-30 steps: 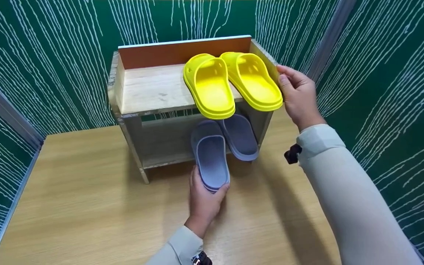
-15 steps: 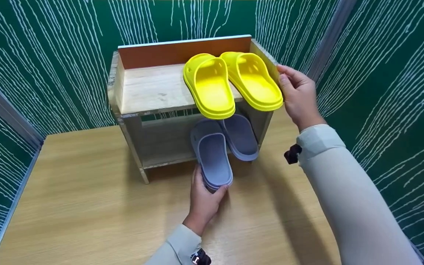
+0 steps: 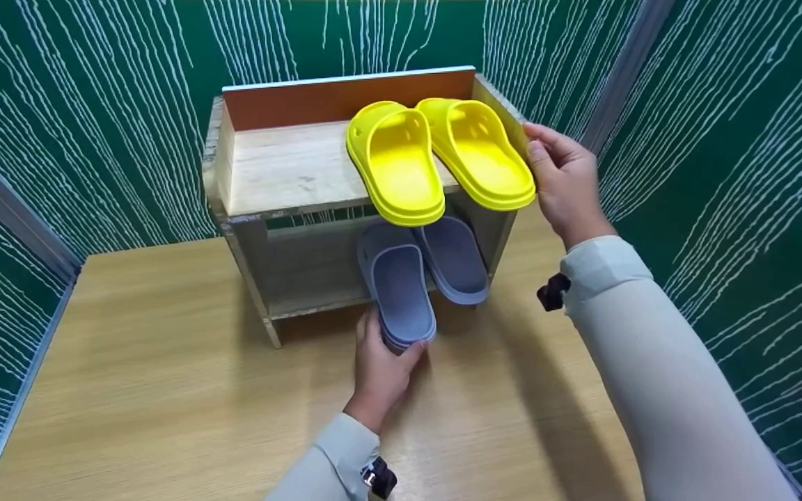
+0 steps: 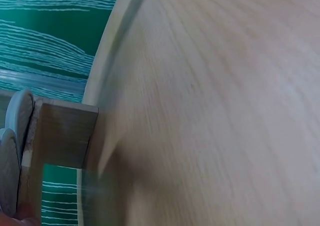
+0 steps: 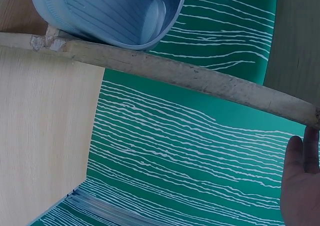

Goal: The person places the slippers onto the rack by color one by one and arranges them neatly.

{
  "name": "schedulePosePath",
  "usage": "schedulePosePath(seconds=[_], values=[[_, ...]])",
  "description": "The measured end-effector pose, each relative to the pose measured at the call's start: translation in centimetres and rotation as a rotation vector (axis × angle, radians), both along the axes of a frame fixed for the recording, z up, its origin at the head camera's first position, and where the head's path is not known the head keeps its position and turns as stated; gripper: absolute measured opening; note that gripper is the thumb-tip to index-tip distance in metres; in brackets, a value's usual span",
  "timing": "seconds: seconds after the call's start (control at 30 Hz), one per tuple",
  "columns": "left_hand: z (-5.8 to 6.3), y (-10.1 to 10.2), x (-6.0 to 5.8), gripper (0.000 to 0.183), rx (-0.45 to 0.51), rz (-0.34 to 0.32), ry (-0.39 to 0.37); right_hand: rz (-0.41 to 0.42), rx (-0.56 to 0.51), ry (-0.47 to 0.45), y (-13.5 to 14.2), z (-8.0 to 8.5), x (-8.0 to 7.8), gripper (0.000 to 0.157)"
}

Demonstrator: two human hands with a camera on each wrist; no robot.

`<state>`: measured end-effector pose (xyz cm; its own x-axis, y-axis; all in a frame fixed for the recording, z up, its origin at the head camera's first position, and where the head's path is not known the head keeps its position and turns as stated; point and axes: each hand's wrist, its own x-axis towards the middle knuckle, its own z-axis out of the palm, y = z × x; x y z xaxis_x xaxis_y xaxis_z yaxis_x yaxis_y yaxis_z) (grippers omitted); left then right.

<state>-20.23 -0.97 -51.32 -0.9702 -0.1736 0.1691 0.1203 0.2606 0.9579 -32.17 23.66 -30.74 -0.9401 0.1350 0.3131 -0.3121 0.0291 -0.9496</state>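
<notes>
My left hand [image 3: 381,372] grips the heel of a grey clog [image 3: 404,292], its thumb on the right side. The clog's toe reaches over the lower shelf of a small wooden shoe rack [image 3: 289,170], while the heel juts out in front. Its grey mate [image 3: 458,268] sits to the right on that shelf, toe inward and partly hidden. Two yellow clogs stand above them on the top shelf, a left one [image 3: 404,174] and a right one [image 3: 490,167]. My right hand [image 3: 569,182] holds the rack's right side panel [image 5: 200,78], beside the right yellow clog.
The rack stands on a light wooden surface [image 3: 157,362]. Green walls with white streaks [image 3: 115,125] enclose it behind and at both sides. A brown back board [image 3: 289,108] rises behind the top shelf.
My left hand has moved the grey clog a little forward, deeper toward the lower shelf, after a slight swing of the heel to the right. My right hand and the yellow clogs stay put.
</notes>
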Motion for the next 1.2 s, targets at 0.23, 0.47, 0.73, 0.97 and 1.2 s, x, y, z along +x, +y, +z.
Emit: schedulePosePath(seconds=[0.23, 0.47, 0.73, 0.97, 1.2], values=[[0.3, 0.0, -0.6, 0.093, -0.042, 0.019, -0.021, -0.001, -0.001, 0.012, 0.3, -0.5, -0.5, 0.044], [0.6, -0.2, -1.3, 0.092, -0.014, -0.006, -0.026, -0.004, -0.002, 0.005, 0.0, -0.1, 0.1, 0.042], [0.8, -0.4, -2.1, 0.086, 0.019, -0.036, -0.014, -0.011, 0.01, -0.003, -0.2, 0.2, 0.4, 0.041], [0.8, -0.6, -2.6, 0.084, 0.031, -0.042, -0.052, -0.004, 0.004, -0.01, 0.0, -0.2, -0.1, 0.042], [0.5, -0.6, -2.8, 0.09, 0.061, -0.048, -0.001, -0.003, 0.003, 0.0, 0.2, -0.4, -0.4, 0.043]])
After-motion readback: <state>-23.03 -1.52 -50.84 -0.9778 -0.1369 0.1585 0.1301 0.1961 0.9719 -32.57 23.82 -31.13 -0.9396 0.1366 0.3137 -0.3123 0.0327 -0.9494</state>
